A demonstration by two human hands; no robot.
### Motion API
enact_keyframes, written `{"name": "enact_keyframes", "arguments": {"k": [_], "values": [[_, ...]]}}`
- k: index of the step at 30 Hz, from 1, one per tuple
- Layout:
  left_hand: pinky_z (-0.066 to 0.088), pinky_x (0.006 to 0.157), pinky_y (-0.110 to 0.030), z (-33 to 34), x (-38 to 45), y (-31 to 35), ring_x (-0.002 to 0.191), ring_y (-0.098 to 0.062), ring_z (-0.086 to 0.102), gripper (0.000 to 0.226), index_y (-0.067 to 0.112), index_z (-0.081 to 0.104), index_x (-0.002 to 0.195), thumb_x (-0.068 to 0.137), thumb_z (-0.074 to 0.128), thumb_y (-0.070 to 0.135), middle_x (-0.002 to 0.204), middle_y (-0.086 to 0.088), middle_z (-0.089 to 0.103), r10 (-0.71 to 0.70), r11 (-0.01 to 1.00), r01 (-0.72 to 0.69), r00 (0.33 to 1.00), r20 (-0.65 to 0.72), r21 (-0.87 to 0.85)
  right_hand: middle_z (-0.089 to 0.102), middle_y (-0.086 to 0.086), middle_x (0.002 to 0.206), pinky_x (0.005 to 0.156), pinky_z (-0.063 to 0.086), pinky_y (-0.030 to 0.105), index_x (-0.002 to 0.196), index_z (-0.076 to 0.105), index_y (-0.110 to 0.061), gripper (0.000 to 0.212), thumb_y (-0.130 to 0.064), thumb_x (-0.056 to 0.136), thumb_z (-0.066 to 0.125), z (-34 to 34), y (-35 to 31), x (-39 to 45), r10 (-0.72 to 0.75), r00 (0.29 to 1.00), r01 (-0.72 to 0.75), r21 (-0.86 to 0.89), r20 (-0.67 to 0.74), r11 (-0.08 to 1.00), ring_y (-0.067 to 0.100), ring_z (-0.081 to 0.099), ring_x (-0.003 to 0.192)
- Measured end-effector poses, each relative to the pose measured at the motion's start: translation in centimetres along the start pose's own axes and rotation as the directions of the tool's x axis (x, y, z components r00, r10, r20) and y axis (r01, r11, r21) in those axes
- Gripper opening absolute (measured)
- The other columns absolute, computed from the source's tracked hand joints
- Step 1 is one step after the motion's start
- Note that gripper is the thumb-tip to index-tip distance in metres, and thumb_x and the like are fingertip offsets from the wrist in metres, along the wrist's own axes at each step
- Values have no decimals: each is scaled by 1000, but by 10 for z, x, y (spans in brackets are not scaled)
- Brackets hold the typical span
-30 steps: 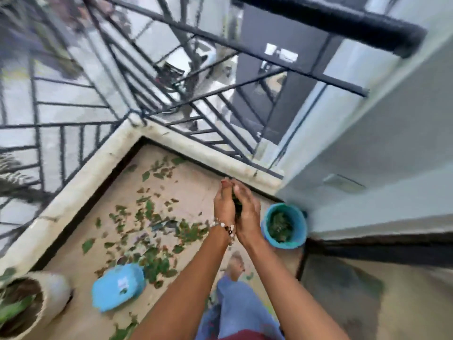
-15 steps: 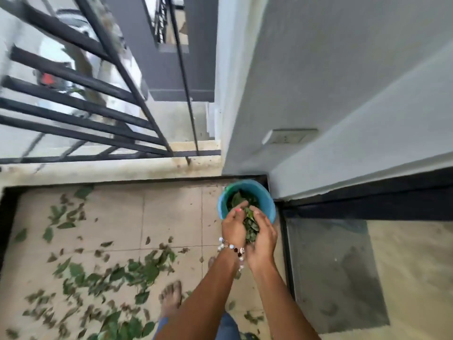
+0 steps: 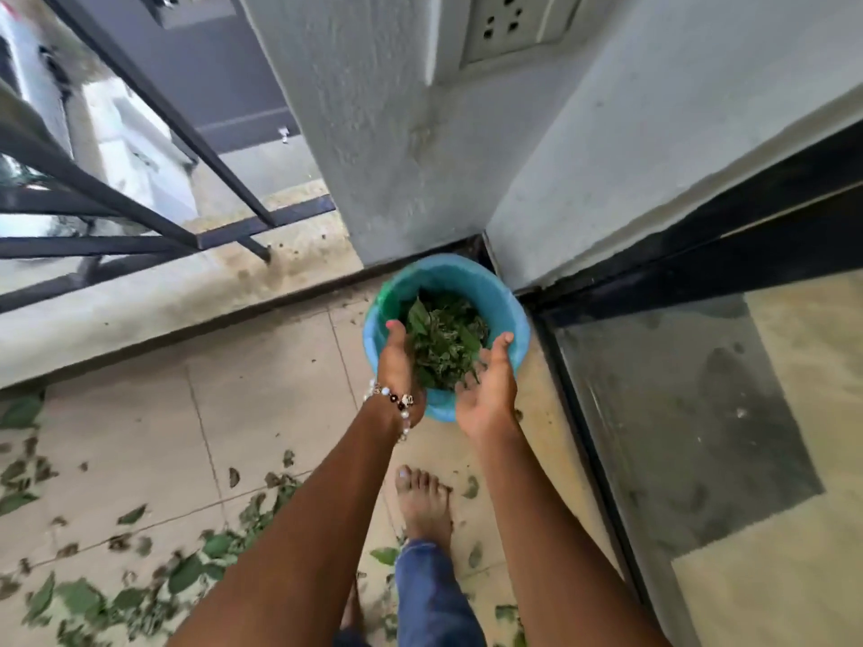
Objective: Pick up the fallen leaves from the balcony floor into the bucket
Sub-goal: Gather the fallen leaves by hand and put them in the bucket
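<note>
Many loose green fallen leaves (image 3: 140, 595) are left on the tiled balcony floor (image 3: 261, 413) at lower left, while a heap is already held in the round blue plastic bucket (image 3: 509, 310), over which both hands, left hand (image 3: 397, 361) and right hand (image 3: 490, 389), are held apart, fingers spread and empty.

One blue bucket (image 3: 506, 306), two hands, left (image 3: 397, 361) and right (image 3: 488, 389), one beaded bracelet (image 3: 392, 400), one bare foot (image 3: 422, 504), one wall socket (image 3: 513, 25)
</note>
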State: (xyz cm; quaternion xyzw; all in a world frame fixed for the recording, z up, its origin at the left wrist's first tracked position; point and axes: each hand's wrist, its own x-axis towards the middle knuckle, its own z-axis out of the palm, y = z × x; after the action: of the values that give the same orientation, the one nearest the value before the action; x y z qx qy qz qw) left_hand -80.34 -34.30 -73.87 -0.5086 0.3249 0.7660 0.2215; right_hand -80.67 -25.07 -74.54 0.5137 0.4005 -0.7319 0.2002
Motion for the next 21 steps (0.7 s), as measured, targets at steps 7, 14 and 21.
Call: {"name": "enact_keyframes", "arguments": {"k": [7, 14, 21], "values": [[46, 92, -40, 5, -69, 9, 116, -22, 56, 41, 16, 55, 126, 99, 46, 45, 127, -3, 60, 70, 958, -42, 994, -87, 284, 54, 19, 133, 89, 49, 33, 129, 53, -3, 46, -38, 99, 50, -3, -21, -61, -63, 998, 61, -90, -15, 994, 30, 52, 123], [50, 61, -28, 10, -198, 26, 77, -19, 67, 27, 12, 60, 121, 97, 52, 23, 109, -9, 71, 157, 881, -120, 987, -42, 458, 68, 4, 87, 63, 50, 25, 99, 62, -15, 13, -24, 99, 53, -10, -38, -199, -227, 971, 237, -338, 72, 911, 15, 63, 77], [49, 44, -19, 17, -337, 11, 66, -19, 62, 10, 16, 58, 100, 99, 49, 21, 90, -6, 68, 271, 784, -275, 958, 92, 557, 67, 4, 80, 54, 45, 19, 100, 62, -12, 10, -16, 99, 53, -54, -47, -351, -377, 924, 379, -276, 62, 883, 11, 59, 63]]}}
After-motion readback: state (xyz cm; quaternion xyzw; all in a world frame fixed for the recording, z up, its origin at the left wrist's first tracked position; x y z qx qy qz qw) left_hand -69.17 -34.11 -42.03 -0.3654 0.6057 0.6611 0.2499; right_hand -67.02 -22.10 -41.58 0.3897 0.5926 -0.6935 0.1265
